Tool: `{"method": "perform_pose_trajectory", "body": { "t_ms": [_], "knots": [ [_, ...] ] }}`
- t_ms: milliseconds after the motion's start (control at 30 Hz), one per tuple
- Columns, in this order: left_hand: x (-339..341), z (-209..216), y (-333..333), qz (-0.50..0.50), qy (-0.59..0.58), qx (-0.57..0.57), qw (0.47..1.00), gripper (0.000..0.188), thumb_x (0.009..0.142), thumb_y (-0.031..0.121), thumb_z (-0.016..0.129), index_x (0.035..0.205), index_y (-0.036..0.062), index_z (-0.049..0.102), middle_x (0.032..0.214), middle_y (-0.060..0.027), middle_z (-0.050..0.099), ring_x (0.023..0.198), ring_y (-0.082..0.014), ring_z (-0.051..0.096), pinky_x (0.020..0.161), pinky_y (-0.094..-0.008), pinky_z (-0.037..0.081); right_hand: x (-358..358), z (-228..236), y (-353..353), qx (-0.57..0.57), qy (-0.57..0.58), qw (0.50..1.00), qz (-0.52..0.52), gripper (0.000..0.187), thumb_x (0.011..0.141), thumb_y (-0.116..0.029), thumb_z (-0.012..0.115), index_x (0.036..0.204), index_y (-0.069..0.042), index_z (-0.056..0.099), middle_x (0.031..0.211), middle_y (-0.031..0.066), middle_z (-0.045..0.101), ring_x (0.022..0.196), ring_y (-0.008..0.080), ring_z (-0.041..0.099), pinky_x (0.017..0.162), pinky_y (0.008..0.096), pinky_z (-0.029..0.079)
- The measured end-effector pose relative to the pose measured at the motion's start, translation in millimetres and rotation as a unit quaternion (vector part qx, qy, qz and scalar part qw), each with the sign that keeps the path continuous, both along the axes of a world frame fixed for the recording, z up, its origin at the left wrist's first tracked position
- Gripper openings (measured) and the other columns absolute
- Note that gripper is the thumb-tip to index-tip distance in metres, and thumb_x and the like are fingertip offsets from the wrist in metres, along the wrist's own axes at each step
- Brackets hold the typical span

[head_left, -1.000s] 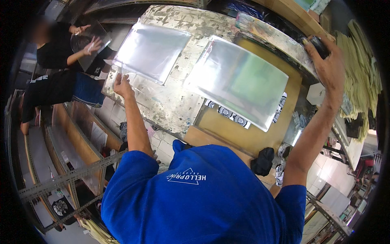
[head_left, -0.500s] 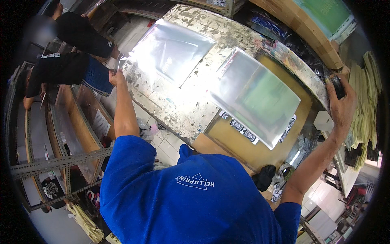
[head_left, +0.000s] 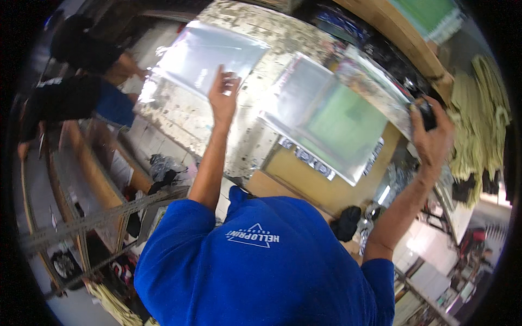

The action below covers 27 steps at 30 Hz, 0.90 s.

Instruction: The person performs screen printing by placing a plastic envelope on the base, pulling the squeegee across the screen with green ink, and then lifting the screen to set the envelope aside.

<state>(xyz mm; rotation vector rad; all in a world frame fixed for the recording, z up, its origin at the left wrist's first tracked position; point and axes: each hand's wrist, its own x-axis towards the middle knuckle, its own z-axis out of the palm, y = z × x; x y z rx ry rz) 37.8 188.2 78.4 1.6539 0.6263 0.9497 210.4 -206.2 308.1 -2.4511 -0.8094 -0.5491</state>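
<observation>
My left hand (head_left: 223, 93) is over the right part of a clear plastic sheet or stack of sheets (head_left: 209, 51), fingers apart and slightly bent. Motion blurs it, and I cannot tell whether it touches the plastic. At the far right, my right hand (head_left: 434, 130) is wrapped round a small dark object (head_left: 426, 116), its kind unclear. Between my hands lies another clear plastic sheet (head_left: 310, 89) with a green area (head_left: 348, 117) showing at its right side. Black-and-white printed edges (head_left: 312, 162) stick out beneath it.
The worktable (head_left: 244, 127) is paint-stained, with a brown board (head_left: 296, 171) on its near right. Yellowish cloths (head_left: 483, 122) hang at the right. Two people in dark clothes (head_left: 62, 108) stand at the left beside a metal rack (head_left: 92, 223). A cardboard edge (head_left: 405, 41) runs along the back.
My left hand has moved right from the table's left edge to above the clear plastic. My right hand keeps the dark object, and the whole view has shifted slightly.
</observation>
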Motion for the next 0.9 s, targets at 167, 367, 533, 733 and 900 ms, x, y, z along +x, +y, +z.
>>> {"method": "perform_pose_trajectory", "body": {
  "t_ms": [167,367,533,733,900],
  "knots": [
    [24.5,41.4,-156.4,-0.345,-0.206,-0.268,0.876,0.102,0.080,-0.005,0.078,0.161,0.0078,0.016,0.129,-0.0172,0.057,0.100,-0.0209,0.065,0.087,-0.0290,0.053,-39.5,-55.0,-2.2,0.015,-0.046,0.998,0.041,0.039,0.076,-0.024,0.078,0.112,-0.009,0.072,0.095,0.0153,0.071,0.084,0.0321,0.068,0.075,0.0391,0.054],
    [-0.7,12.3,-189.3,-0.278,-0.034,-0.262,0.923,0.104,0.063,-0.004,0.089,0.150,-0.0102,0.032,0.137,-0.0193,0.055,0.123,-0.0254,0.057,0.100,-0.0385,0.051,-80.5,-105.0,-8.1,0.080,0.127,0.989,0.004,0.036,0.080,-0.007,0.075,0.115,-0.007,0.073,0.092,0.0178,0.070,0.083,0.0280,0.068,0.074,0.0351,0.053],
    [-28.5,-55.1,-175.6,-0.217,0.097,0.067,0.969,0.092,0.056,0.022,0.096,0.135,-0.0028,0.057,0.138,-0.0164,0.054,0.125,-0.0340,0.051,0.105,-0.0456,0.043,-70.6,-175.9,-8.8,0.099,0.281,0.954,0.027,0.043,0.079,-0.007,0.076,0.121,-0.008,0.071,0.089,0.0189,0.071,0.081,0.0285,0.068,0.073,0.0349,0.052],
    [-34.4,-80.2,-172.9,-0.159,0.154,0.237,0.946,0.089,0.050,0.040,0.094,0.122,-0.0013,0.065,0.141,-0.0172,0.050,0.126,-0.0360,0.044,0.106,-0.0491,0.034,-84.6,-218.3,-8.2,-0.213,0.186,0.959,-0.014,0.078,0.072,-0.022,0.083,0.144,-0.026,0.053,0.116,0.0184,0.063,0.111,0.0321,0.056,0.092,0.0463,0.038],
    [-36.4,-84.7,-172.2,-0.164,0.165,0.241,0.942,0.089,0.052,0.045,0.091,0.123,-0.0019,0.065,0.143,-0.0188,0.049,0.124,-0.0370,0.044,0.103,-0.0498,0.034,-39.7,-244.2,-11.2,-0.151,0.138,0.978,-0.041,0.077,0.070,-0.020,0.083,0.141,-0.028,0.054,0.120,0.0190,0.060,0.114,0.0349,0.053,0.093,0.0492,0.034]
  ]
}}
